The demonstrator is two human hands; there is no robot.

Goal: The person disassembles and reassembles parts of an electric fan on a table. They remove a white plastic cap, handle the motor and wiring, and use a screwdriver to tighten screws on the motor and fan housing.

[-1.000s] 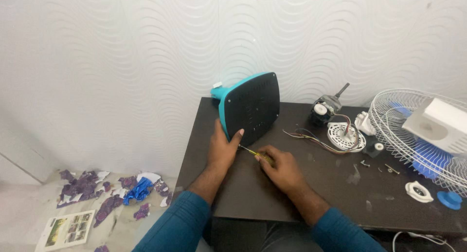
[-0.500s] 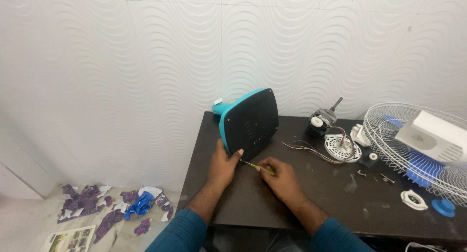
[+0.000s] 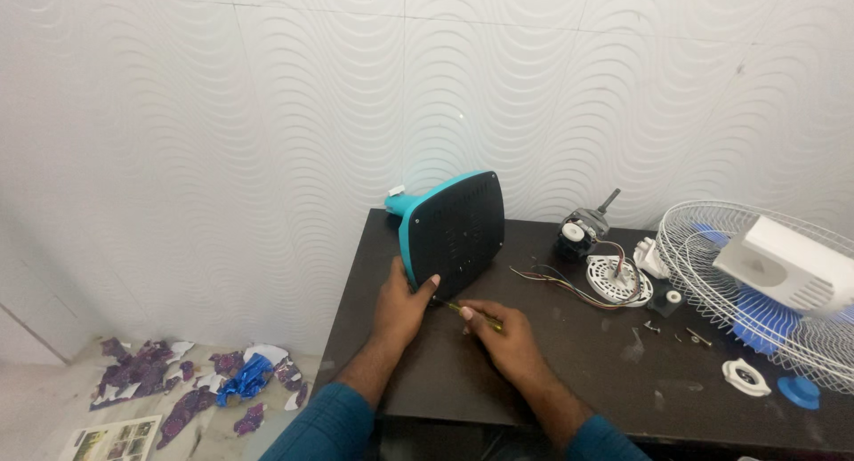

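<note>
While the left hand point(image 3: 402, 308) gripped the upright fan base point(image 3: 454, 234), the right hand point(image 3: 503, 338) pinched a screwdriver point(image 3: 473, 314) at its lower edge. A bottom screw seemed in hand; turning it likely needed steady bracing.

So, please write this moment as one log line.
left hand: steadies teal fan base | right hand: holds screwdriver at base | on dark table

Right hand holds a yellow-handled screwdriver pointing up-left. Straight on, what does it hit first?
Most likely the dark underside of the teal fan base, tipped on edge, near its lower edge. The right hand aims the screwdriver there, beside the left hand. Contact unclear.
</note>
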